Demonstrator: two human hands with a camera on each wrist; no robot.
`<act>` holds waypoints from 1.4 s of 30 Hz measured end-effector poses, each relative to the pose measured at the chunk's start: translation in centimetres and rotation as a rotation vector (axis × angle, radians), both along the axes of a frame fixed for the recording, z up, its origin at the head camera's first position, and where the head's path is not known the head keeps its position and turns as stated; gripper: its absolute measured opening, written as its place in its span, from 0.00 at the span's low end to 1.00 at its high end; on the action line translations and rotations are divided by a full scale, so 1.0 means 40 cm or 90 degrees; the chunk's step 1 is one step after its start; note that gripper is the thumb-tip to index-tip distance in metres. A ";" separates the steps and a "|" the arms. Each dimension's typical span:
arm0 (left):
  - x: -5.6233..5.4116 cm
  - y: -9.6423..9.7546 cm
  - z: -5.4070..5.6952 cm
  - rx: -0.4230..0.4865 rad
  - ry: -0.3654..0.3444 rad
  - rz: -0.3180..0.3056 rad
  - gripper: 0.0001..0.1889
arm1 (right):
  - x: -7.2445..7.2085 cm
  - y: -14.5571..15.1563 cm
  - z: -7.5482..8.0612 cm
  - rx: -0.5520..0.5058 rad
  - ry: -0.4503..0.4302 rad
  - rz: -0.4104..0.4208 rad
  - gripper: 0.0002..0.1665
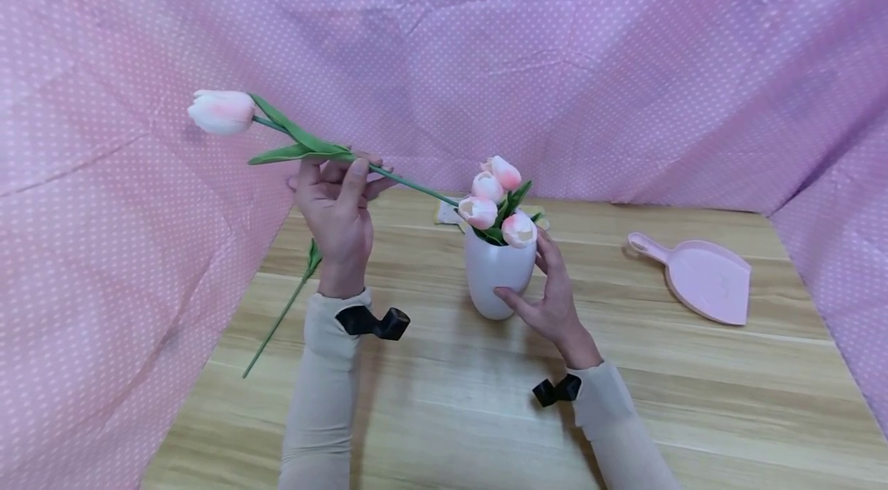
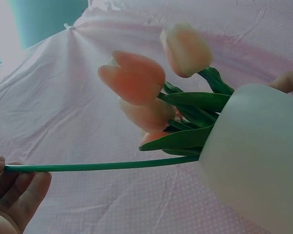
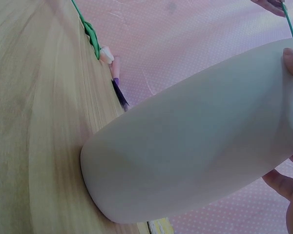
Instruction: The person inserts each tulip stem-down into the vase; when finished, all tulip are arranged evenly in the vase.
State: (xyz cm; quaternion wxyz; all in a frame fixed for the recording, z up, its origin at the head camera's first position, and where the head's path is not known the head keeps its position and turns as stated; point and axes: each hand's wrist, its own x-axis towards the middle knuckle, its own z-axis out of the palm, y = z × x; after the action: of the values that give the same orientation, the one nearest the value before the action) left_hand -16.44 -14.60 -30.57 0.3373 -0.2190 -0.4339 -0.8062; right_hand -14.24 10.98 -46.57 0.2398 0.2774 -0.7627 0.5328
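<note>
A pink-and-white artificial tulip (image 1: 222, 112) slants across the head view, its bloom up at the left. My left hand (image 1: 338, 213) pinches its green stem between thumb and fingers. The stem's lower end meets the rim of a white vase (image 1: 501, 274); whether it is inside, I cannot tell. Several tulips (image 2: 134, 78) with green leaves stand in the vase. Thumb and fingers of my right hand (image 1: 551, 293) hold the vase from its right side. In the right wrist view, the base of the vase (image 3: 185, 131) is on the wooden table.
Another tulip (image 1: 283, 317) lies on the table at the left, its bloom (image 3: 106, 54) beside a dark-bristled brush (image 3: 118, 90). A pink dustpan (image 1: 709, 280) lies at the right. Behind the vase is a partly hidden white-and-yellow item (image 1: 447, 213). Pink dotted cloth (image 1: 444, 51) surrounds the table.
</note>
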 end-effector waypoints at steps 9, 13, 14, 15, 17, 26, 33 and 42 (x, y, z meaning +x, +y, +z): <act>-0.008 0.027 -0.013 -0.050 -0.014 -0.028 0.11 | 0.001 -0.001 -0.001 -0.005 -0.004 0.003 0.54; -0.009 0.032 -0.012 -0.051 -0.012 -0.023 0.13 | 0.001 -0.003 -0.001 -0.005 0.002 0.004 0.54; -0.008 0.032 -0.010 -0.046 -0.011 -0.020 0.13 | 0.001 -0.003 -0.001 -0.006 0.004 0.004 0.54; -0.007 0.031 -0.009 -0.040 -0.007 -0.017 0.13 | 0.000 -0.003 -0.001 -0.004 0.005 0.004 0.55; -0.004 0.026 -0.005 -0.029 -0.001 -0.010 0.12 | 0.000 -0.004 -0.001 0.001 0.010 0.003 0.55; -0.003 -0.004 0.000 0.003 -0.026 -0.029 0.11 | -0.002 -0.002 -0.002 0.001 0.012 -0.003 0.54; -0.009 -0.013 0.013 0.005 -0.024 -0.015 0.09 | -0.002 -0.003 -0.002 0.005 0.021 -0.004 0.55; -0.028 -0.006 0.026 -0.016 -0.031 -0.037 0.11 | -0.003 -0.001 0.000 0.010 0.022 -0.014 0.56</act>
State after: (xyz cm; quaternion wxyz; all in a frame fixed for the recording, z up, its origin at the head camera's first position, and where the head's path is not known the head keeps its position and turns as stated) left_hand -17.58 -14.83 -29.54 0.3006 -0.2163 -0.4455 -0.8151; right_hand -14.37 10.93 -46.55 0.2567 0.2802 -0.7656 0.5191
